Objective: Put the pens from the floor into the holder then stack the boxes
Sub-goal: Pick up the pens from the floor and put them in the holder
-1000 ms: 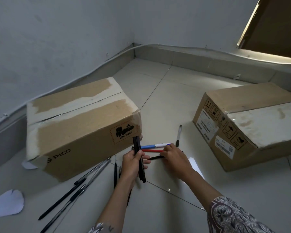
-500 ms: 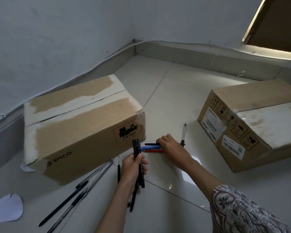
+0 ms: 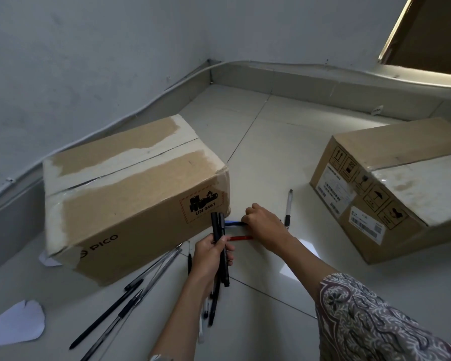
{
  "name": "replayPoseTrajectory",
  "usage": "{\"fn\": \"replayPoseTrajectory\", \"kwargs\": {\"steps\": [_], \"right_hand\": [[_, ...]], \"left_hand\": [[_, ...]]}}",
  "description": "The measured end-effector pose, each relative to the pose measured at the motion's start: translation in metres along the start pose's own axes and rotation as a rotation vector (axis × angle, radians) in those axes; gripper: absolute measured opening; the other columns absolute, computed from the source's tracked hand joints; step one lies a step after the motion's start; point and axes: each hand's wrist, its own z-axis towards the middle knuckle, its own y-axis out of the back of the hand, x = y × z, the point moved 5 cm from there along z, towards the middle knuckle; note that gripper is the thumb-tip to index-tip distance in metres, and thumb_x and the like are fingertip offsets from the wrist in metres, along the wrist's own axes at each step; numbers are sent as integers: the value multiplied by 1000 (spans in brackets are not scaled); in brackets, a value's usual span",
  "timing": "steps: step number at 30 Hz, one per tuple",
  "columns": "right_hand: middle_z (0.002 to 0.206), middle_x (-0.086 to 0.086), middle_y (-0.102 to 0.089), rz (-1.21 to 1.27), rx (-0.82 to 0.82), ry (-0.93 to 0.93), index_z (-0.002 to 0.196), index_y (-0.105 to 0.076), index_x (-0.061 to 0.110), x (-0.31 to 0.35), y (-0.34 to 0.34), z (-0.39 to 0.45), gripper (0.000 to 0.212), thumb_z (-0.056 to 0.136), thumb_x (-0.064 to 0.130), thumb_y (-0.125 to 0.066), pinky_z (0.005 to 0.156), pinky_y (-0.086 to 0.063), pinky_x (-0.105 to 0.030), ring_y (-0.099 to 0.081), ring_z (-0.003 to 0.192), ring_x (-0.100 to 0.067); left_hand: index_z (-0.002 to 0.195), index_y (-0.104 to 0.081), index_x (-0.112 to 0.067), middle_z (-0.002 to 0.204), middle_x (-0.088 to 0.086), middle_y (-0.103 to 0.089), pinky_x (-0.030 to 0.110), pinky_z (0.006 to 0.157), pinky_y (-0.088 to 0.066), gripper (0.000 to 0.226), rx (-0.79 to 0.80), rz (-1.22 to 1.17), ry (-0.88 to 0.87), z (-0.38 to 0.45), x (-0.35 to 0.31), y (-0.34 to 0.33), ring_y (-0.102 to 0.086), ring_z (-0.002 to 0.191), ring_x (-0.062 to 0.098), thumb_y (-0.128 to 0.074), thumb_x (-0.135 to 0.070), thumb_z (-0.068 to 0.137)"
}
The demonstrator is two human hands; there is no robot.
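Two black pens (image 3: 220, 238) stand upright in my left hand's (image 3: 211, 254) curled grip; my right hand (image 3: 264, 225), knuckles up, pinches the blue pen (image 3: 232, 223) on the floor, with the red pen (image 3: 241, 238) just beside it.

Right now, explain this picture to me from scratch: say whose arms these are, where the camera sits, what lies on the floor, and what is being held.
No machine here: a person wears a camera on the head, looking forward and down, so the two arms reaching in from the bottom are their own. The left hand grips a bundle of black pens. The right hand has its fingers curled on a blue pen; a red pen lies on the tile floor just below it. More pens lie loose: a clear pen beyond the right hand and several dark pens at lower left. Two cardboard boxes sit apart, a PICO box on the left and a labelled box on the right. No pen holder is in view.
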Motion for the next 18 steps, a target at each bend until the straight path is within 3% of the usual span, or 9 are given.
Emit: {"fn": "replayPoseTrajectory", "kwargs": {"steps": [4,6,8,10,14,18], "right_hand": [[102,-15,-61,142,-23,-167,105,-66,2,-14,17,-6,25,92,16,-48,65,-36,-36,-52,102,-29],[87,-17,-60,263,-43,-289,99,-68,2,-24,28,-11,23,90,18,-53,55,-31,-31,-56,82,-31],[71,-14,-52,416,-60,-402,91,-70,1,-33,38,-21,19,87,15,-57,47,-24,-28,-49,65,-27],[65,-16,-51,576,-88,-477,83,-70,-2,-40,48,-31,18,84,12,-60,49,-28,-28,-47,61,-26],[74,-24,-69,904,-154,-550,78,-72,-9,-46,79,-62,18,82,7,-65,67,-52,-38,-59,63,-25],[80,-27,-70,1076,-116,-629,81,-73,-6,-40,133,-106,16,82,8,-67,70,-53,-41,-60,64,-27]], "left_hand": [[86,-59,-7,68,9,-55,29,55,-45,19,43,42,6,-8,-7,-6,-52,57,21,-43,-10,97],[84,-57,-9,70,11,-57,30,55,-46,19,67,57,17,-13,-12,-9,-56,60,23,-43,-12,97],[86,-56,-12,72,10,-60,32,58,-50,18,94,97,28,-20,-20,-12,-61,65,23,-43,-15,98],[90,-55,-12,73,8,-60,34,62,-52,16,103,148,26,-27,-31,-16,-63,68,22,-42,-17,98],[99,-53,-7,70,7,-54,30,55,-49,15,92,183,-15,-44,-66,-27,-55,60,19,-41,-16,98],[95,-54,-9,69,4,-49,26,54,-42,15,91,253,-11,-86,-116,-49,-47,59,14,-41,-15,98]]}}
